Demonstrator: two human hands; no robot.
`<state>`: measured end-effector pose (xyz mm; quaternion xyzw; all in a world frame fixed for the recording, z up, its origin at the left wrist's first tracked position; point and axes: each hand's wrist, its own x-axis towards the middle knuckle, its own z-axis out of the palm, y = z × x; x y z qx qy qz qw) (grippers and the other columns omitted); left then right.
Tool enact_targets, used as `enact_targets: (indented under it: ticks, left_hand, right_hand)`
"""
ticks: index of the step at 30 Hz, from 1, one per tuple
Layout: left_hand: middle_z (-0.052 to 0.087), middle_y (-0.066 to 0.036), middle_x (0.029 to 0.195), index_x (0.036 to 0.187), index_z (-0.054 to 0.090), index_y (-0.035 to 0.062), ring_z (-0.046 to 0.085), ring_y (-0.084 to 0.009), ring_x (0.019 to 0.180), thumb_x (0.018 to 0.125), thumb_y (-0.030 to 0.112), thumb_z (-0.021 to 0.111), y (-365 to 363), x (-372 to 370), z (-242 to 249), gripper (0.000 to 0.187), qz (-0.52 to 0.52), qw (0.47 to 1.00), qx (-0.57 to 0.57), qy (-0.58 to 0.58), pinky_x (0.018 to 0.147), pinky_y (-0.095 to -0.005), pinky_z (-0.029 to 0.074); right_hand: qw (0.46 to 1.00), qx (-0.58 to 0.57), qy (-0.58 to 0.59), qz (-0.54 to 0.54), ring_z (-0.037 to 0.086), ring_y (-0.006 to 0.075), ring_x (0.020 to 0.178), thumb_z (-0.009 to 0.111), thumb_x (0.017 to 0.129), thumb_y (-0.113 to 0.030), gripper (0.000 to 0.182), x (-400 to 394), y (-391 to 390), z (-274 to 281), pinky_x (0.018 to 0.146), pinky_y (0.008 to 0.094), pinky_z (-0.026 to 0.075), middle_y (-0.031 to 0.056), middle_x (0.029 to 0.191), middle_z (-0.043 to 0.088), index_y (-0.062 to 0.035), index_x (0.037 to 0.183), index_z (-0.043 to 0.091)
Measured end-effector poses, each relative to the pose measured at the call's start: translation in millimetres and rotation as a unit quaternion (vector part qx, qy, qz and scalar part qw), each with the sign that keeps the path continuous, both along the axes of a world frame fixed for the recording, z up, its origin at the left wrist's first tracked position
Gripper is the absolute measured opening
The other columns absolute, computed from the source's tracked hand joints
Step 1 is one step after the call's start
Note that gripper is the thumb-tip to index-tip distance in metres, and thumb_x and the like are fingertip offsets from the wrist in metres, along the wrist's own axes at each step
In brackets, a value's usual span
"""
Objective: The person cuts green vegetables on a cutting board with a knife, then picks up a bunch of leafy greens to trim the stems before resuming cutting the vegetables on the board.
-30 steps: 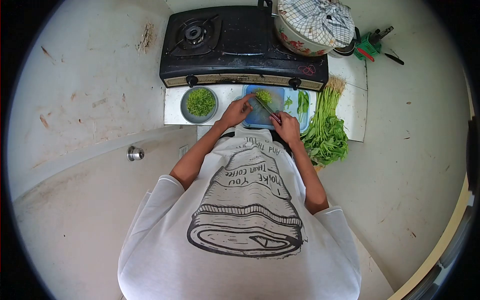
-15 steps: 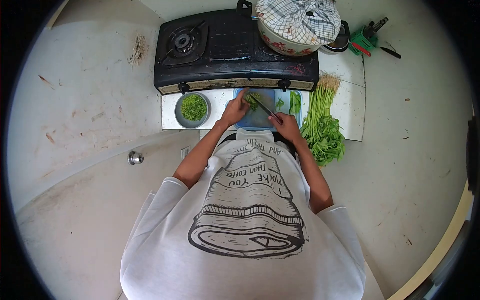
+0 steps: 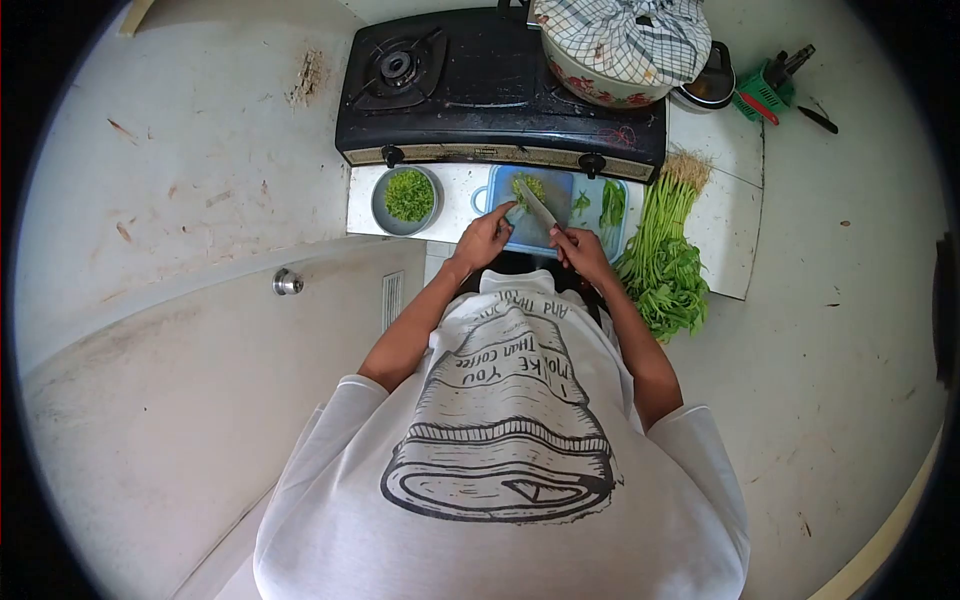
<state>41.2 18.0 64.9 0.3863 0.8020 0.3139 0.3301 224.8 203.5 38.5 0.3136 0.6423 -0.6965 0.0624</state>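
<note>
My right hand (image 3: 583,250) is closed round the handle of a knife (image 3: 540,208). Its blade slants away to the left over the blue cutting board (image 3: 610,232). By the blade's tip lies a small heap of chopped greens (image 3: 527,186). My left hand (image 3: 484,241) is at the board's near left edge, its index finger stretched toward the blade and nothing visible in it; its other fingers are partly hidden. On the board's right side lie a small leaf piece (image 3: 581,203) and a bunch of leaves (image 3: 612,204).
Left of the board stands a grey bowl (image 3: 436,212) of finely chopped greens (image 3: 409,195). A large bundle of leafy stalks (image 3: 665,240) lies to the right. Behind is a black gas stove (image 3: 490,90) with a cloth-covered pot (image 3: 606,88). A green basket (image 3: 760,84) holds utensils at the back right.
My left hand has drawn back from the heap toward the board's near left edge. The knife remains in my right hand, its tip now at the heap. The whole view has shifted slightly.
</note>
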Motion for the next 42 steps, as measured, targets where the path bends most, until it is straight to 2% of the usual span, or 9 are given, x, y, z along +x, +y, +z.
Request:
enact_targets:
  ticks: [9,10,13,14,18,24,31,34,42]
  left_hand:
    - [0.074,-0.018,0.104,0.128,0.068,0.0055,0.072,-0.0301,0.083,0.099,0.012,0.060,29.4,9.6,-1.2,0.031,-0.045,0.999,-0.006,0.025,0.081,-0.0409,0.057]
    - [0.072,-0.019,0.106,0.124,0.070,0.0049,0.071,-0.0323,0.084,0.100,0.014,0.060,38.5,11.9,-3.9,0.028,-0.054,0.998,0.032,0.020,0.081,-0.0416,0.056]
    - [0.070,-0.018,0.106,0.122,0.070,0.0055,0.070,-0.0349,0.092,0.100,0.014,0.059,72.7,18.5,-4.1,0.026,-0.127,0.990,0.022,0.048,0.086,-0.0432,0.056]
    - [0.066,-0.013,0.102,0.119,0.070,0.0068,0.068,-0.0345,0.090,0.094,0.008,0.064,83.3,21.3,-12.9,0.025,-0.154,0.981,0.087,0.080,0.085,-0.0438,0.055]
    - [0.061,-0.013,0.115,0.121,0.071,0.0106,0.061,-0.0353,0.111,0.090,0.005,0.063,130.7,31.8,-15.6,0.032,-0.272,0.949,0.099,0.126,0.096,-0.0450,0.053]
    - [0.060,-0.013,0.117,0.127,0.069,0.0123,0.061,-0.0341,0.114,0.088,0.005,0.065,189.2,48.0,-36.6,0.039,-0.454,0.854,0.129,0.221,0.100,-0.0442,0.052]
    - [0.060,-0.013,0.116,0.123,0.067,0.0090,0.059,-0.0331,0.114,0.088,0.007,0.066,213.8,52.5,-61.0,0.035,-0.514,0.819,0.133,0.217,0.100,-0.0438,0.051]
    - [0.060,-0.012,0.114,0.115,0.069,0.0085,0.059,-0.0324,0.112,0.088,0.008,0.067,215.0,51.3,-63.7,0.027,-0.523,0.812,0.142,0.217,0.099,-0.0439,0.051]
    - [0.059,-0.010,0.109,0.104,0.072,0.0120,0.058,-0.0300,0.111,0.084,0.009,0.069,204.2,50.0,-69.1,0.020,-0.515,0.804,0.177,0.238,0.097,-0.0414,0.050]
  right_hand:
    - [0.998,-0.002,0.003,-0.068,0.059,0.0093,0.057,0.063,0.105,-0.040,0.046,56.6,3.7,-9.0,0.055,0.0272,0.047,0.0035,0.066,0.063,0.0032,0.091,0.072]
    - [0.997,0.000,0.001,-0.082,0.058,0.0093,0.057,0.063,0.105,-0.039,0.046,64.5,6.9,-7.8,0.055,0.0271,0.047,0.0033,0.066,0.063,0.0031,0.091,0.071]
    - [0.988,-0.021,0.006,-0.154,0.057,0.0095,0.056,0.063,0.106,-0.038,0.044,92.4,8.5,-0.1,0.055,0.0270,0.046,0.0027,0.065,0.061,0.0025,0.091,0.071]
    - [0.985,-0.016,0.004,-0.174,0.057,0.0096,0.056,0.063,0.106,-0.038,0.044,101.2,9.2,1.8,0.055,0.0269,0.046,0.0026,0.065,0.061,0.0025,0.092,0.071]
    - [0.967,0.003,-0.005,-0.254,0.056,0.0096,0.055,0.063,0.106,-0.039,0.044,137.0,8.3,7.4,0.054,0.0266,0.044,0.0028,0.065,0.061,0.0027,0.093,0.070]
    - [0.936,0.025,-0.033,-0.351,0.056,0.0092,0.055,0.064,0.105,-0.040,0.044,173.9,2.7,21.6,0.054,0.0269,0.043,0.0035,0.065,0.062,0.0019,0.095,0.072]
    - [0.903,0.008,-0.031,-0.429,0.056,0.0089,0.053,0.062,0.105,-0.042,0.045,189.6,-5.7,38.7,0.053,0.0255,0.042,0.0030,0.064,0.062,0.0007,0.095,0.073]
    - [0.901,0.030,-0.009,-0.433,0.053,0.0078,0.049,0.060,0.106,-0.044,0.044,188.9,-6.3,26.2,0.041,0.0243,0.038,0.0012,0.067,0.061,-0.0026,0.095,0.071]
    - [0.900,0.022,-0.022,-0.435,0.057,0.0090,0.054,0.063,0.105,-0.042,0.044,181.0,5.8,23.6,0.051,0.0253,0.042,0.0021,0.066,0.062,-0.0004,0.094,0.072]
